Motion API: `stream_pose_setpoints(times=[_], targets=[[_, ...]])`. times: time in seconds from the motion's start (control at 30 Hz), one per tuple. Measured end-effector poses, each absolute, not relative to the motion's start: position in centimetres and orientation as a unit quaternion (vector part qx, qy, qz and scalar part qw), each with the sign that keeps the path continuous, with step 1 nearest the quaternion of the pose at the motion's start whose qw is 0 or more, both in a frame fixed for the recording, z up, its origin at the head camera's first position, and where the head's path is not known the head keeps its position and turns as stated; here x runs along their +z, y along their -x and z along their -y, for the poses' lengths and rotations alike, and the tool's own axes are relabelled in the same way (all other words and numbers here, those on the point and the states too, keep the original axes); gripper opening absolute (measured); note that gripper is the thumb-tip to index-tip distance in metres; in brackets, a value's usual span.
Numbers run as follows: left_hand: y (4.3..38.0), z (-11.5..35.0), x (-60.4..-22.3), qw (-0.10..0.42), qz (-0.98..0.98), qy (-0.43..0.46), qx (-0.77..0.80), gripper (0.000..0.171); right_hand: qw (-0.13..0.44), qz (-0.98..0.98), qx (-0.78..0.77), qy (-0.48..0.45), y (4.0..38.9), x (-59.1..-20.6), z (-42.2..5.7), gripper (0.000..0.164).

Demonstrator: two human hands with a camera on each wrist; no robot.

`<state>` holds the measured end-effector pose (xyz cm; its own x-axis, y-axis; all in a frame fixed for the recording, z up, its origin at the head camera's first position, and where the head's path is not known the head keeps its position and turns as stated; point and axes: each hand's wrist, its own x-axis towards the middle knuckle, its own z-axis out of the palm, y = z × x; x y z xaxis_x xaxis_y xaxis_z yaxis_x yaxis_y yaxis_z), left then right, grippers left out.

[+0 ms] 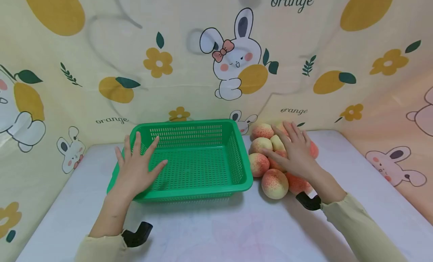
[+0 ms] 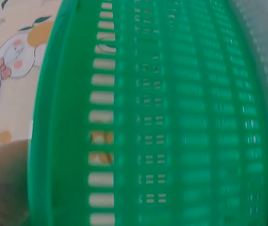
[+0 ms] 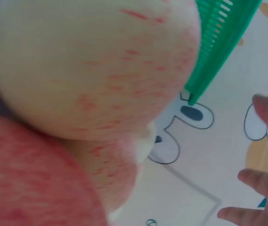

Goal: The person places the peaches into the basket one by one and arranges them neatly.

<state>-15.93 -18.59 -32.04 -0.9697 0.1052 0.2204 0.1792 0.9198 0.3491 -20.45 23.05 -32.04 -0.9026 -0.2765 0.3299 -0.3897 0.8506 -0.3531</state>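
Observation:
A green plastic basket (image 1: pixel 189 196) with slotted walls stands on the table, nothing inside it. Over its left end, my left hand (image 1: pixel 135 173) spreads its fingers and holds nothing; whether it touches the rim I cannot tell. Several red-and-cream peaches (image 1: pixel 274 184) lie in a group just right of the basket. Above them is my right hand (image 1: pixel 299 155), fingers spread and nothing gripped, hiding some of the fruit. In the right wrist view, a peach (image 3: pixel 96 66) fills the upper left, with the right fingers (image 3: pixel 261 183) apart from it at the right edge.
The white table (image 1: pixel 216 232) runs up to a cream cloth backdrop (image 1: pixel 189 85) printed with rabbits and oranges, which also hangs at both sides. Each wrist carries a black camera mount, one at the left wrist (image 1: pixel 137 235) and one at the right wrist (image 1: pixel 308 201).

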Motion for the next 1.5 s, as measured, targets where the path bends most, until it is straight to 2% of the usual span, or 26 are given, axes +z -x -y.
stream_pose_setpoints(times=[0.33, 0.63, 0.87, 1.23, 1.5], targets=[[15.8, 21.8, -32.6, 0.092, 0.977, 0.051, -0.186, 0.067, 0.193, 0.935, 0.241, -0.176, 19.8, -34.6, -25.1, 0.071], [15.7, 24.1, -32.7, 0.066, 0.983, 0.019, -0.170, 0.061, 0.204, 0.933, 0.258, -0.147, 18.7, -35.9, -26.3, 0.065], [15.9, 25.7, -32.8, 0.052, 0.984, 0.015, -0.167, 0.055, 0.217, 0.930, 0.267, -0.127, 17.7, -36.9, -27.4, 0.066], [16.3, 27.2, -33.8, 0.048, 0.973, 0.026, -0.223, 0.052, 0.173, 0.938, 0.289, -0.082, 17.1, -37.1, -28.5, 0.076], [16.2, 28.0, -34.2, -0.022, 0.939, 0.003, -0.342, 0.060, 0.106, 0.942, 0.316, -0.043, 16.8, -36.7, -29.4, 0.082]])
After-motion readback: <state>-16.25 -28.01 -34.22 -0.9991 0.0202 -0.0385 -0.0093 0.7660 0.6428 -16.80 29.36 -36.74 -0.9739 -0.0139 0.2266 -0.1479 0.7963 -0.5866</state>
